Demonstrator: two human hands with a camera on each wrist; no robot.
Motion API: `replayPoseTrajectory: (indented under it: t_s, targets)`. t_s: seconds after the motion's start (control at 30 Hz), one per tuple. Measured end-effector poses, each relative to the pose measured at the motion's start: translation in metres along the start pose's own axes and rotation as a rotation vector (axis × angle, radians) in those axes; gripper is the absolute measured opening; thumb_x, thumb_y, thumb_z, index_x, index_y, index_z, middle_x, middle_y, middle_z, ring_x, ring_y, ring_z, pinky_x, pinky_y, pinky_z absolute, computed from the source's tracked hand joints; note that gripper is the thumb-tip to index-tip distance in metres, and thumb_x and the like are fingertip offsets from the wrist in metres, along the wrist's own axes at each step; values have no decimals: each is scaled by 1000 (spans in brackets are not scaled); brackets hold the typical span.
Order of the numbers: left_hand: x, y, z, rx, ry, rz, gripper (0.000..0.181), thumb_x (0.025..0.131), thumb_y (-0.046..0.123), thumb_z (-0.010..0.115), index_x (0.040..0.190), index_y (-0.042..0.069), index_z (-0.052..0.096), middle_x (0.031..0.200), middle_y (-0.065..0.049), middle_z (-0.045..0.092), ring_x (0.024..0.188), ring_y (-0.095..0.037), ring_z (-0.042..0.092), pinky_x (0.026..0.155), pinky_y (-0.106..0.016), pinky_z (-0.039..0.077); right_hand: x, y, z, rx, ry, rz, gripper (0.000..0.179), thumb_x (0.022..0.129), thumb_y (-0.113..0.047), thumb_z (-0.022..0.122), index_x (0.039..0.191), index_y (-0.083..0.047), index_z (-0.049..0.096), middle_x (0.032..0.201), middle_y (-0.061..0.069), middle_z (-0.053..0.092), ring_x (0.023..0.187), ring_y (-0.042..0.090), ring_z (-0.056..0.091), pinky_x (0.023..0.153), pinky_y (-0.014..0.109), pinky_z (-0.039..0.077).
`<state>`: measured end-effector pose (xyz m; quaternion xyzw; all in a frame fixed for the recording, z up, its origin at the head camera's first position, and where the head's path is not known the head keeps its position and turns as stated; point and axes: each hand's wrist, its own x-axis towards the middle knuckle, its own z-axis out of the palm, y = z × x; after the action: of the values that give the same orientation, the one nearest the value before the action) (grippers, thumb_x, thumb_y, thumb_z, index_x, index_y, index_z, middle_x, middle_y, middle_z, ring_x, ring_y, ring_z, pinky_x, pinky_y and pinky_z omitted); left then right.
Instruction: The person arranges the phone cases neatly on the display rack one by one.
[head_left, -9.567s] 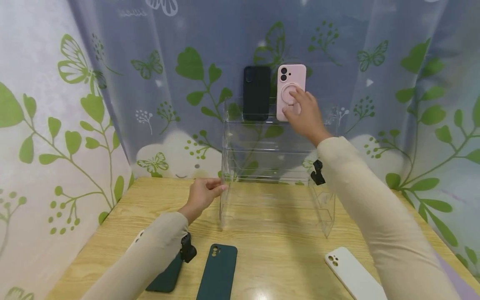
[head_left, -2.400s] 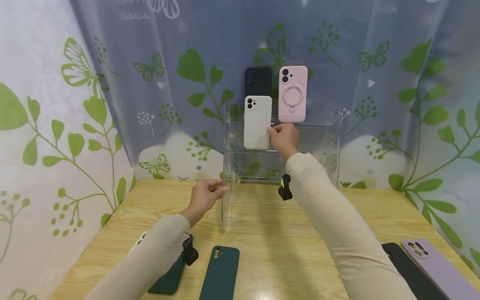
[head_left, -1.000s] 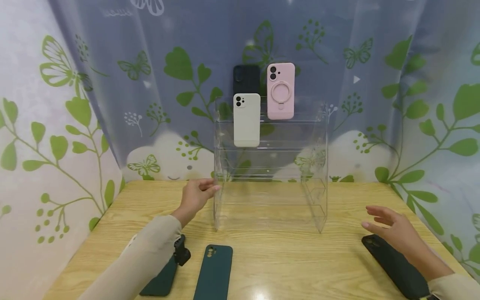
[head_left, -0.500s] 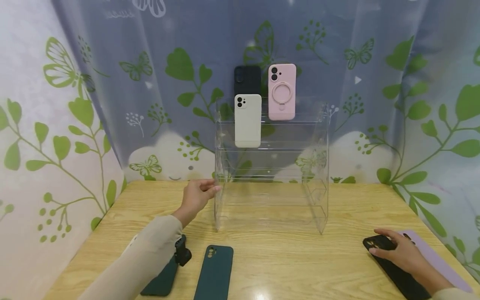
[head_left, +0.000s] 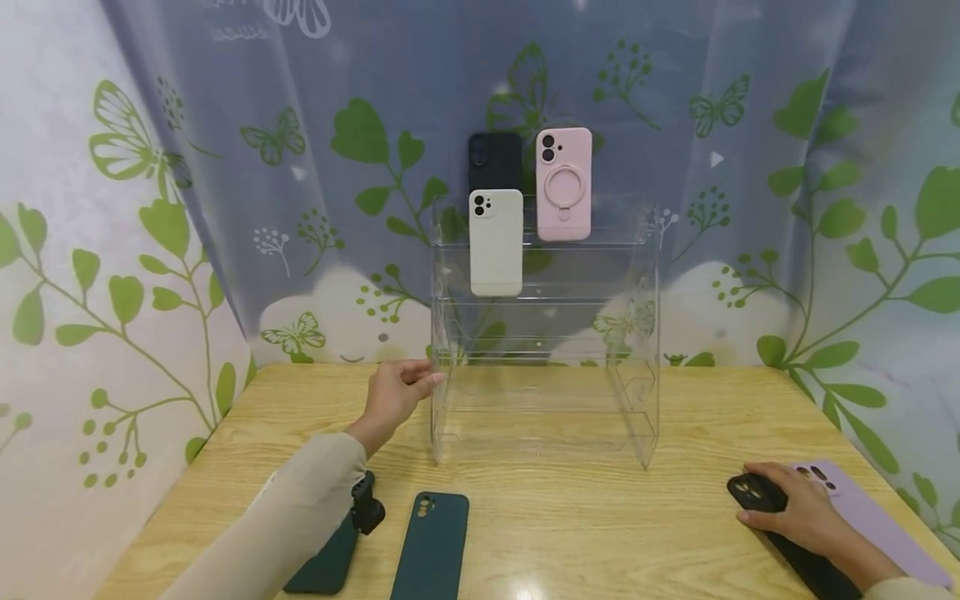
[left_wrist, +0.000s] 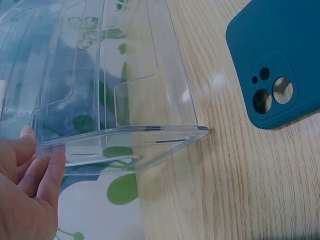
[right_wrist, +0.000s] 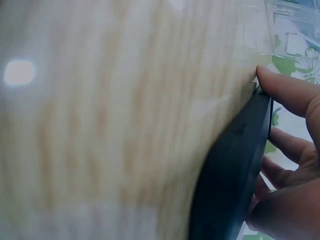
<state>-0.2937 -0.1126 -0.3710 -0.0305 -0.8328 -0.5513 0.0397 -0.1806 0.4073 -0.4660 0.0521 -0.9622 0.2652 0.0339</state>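
My left hand [head_left: 393, 396] pinches the left side panel of a clear tiered stand [head_left: 651, 440] between thumb and fingers; the left wrist view shows that hand [left_wrist: 30, 185] at the panel's edge. At the table's right, my right hand [head_left: 806, 510] holds a black phone case [head_left: 813, 571] by its sides, with the camera-hole end pointing away from me. In the right wrist view the black case [right_wrist: 230, 170] appears edge-on, thumb on one side and fingers on the other. On the stand lean a pink phone case [head_left: 564, 208] with a ring, a white one [head_left: 496, 250], and a dark one [head_left: 495, 158] partly hidden behind the white.
A lilac phone case [head_left: 877, 525] lies right beside the black one. One teal case [head_left: 431, 546] lies at the table's front; another dark teal case [head_left: 326, 562] is partly under my left forearm. Patterned curtain [head_left: 360, 208] hangs behind the wooden table [head_left: 585, 533].
The white case has gone from the table to the stand, in front of the dark one. My right hand has since moved down right and taken hold of the black case. The left hand stays put.
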Motion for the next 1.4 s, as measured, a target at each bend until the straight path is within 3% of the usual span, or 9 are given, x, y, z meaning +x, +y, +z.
replayPoseTrajectory:
  t_s: [0.3,0.6,0.8,1.07,1.4]
  targets:
    - [-1,-1,1,-7,1,4,40,88,17,71,125,3,63,113,-19,68,100,-29,68,81,-33,58,7,-9,-8,13,-34,80,68,80,-23,79,129,14,49,130,43,40,114,61,38,85,66,39]
    - [0,-4,3,-12,5,16,40,88,15,70,124,0,63,112,-21,67,99,-29,68,81,-34,58,27,-42,-39,-5,-89,195,87,88,-45,67,141,14,32,131,47,36,113,62,41,72,53,52]
    - [1,-3,4,-4,7,4,39,88,15,71,125,2,64,112,-19,68,99,-28,68,80,-33,58,40,-74,-57,65,-8,148,89,89,-45,66,147,8,24,136,42,34,114,56,43,70,49,54]
    - [-1,-1,3,-2,-2,1,38,89,16,70,125,3,64,113,-18,68,98,-28,69,79,-33,58,65,-120,-79,113,69,65,90,89,-45,66,151,1,19,143,39,26,123,59,32,85,69,41]
    - [2,-3,1,4,3,23,39,89,16,70,125,2,63,113,-18,68,98,-28,69,79,-33,58,107,-202,-109,142,124,-6,91,88,-48,65,154,-6,18,147,30,28,128,49,33,87,65,44]
